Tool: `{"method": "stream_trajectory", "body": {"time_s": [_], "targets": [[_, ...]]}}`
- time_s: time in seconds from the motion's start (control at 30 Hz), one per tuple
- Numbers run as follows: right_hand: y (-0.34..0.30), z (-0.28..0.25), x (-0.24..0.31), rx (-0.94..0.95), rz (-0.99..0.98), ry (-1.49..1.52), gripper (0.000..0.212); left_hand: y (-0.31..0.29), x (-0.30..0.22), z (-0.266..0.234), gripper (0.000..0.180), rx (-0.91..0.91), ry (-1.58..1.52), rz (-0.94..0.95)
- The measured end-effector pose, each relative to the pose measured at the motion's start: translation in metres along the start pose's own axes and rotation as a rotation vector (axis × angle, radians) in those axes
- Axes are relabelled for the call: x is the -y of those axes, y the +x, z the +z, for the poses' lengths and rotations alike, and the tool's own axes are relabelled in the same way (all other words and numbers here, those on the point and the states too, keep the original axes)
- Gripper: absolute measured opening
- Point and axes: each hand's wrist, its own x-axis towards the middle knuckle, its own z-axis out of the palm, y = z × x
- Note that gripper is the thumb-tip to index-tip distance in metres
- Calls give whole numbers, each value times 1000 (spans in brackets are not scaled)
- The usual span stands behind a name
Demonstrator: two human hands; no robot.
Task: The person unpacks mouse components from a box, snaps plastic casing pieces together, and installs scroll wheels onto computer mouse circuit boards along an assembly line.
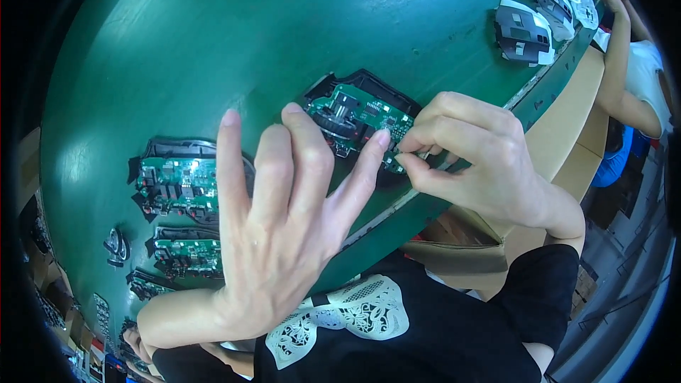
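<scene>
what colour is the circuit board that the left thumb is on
The circuit board is green, best seen in the head view.

Over there, left fisheye of a head-worn pair; faces down, left hand (277, 223) and right hand (486, 159) near, green desk (206, 57) beneath, straight edges bowing toward rim

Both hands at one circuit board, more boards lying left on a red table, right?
Not red: the head view shows a green table. Left hand and right hand are at one circuit board, more boards lying left.
</scene>
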Motion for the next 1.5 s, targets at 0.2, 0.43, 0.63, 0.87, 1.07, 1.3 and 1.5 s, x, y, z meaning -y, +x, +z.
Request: {"method": "stream_trajectory", "body": {"time_s": [0.2, 0.43, 0.63, 0.87, 1.07, 1.3, 1.5], "targets": [[-6, -4, -1, -86, -50, -108, 15, 2, 0, -2, 68, 6, -13, 6], [-11, 9, -4, -181, -90, -163, 19, 1, -1, 3, 67, -9, 20, 19], [-6, 17, 2, -225, -140, -377, 20, 4, 0, 4, 66, -32, 42, 28], [-3, 23, 9, -208, -79, -424, 26, 3, 4, 4, 70, -49, 42, 57], [1, 23, 11, -199, -31, -427, 29, 6, 5, 5, 73, -57, 55, 75], [1, 19, 15, -157, 27, -406, 29, 6, 6, 4, 74, -65, 56, 87], [-16, 3, 21, -144, 72, -301, 23, 7, 9, 2, 72, -32, 50, 114]]}}
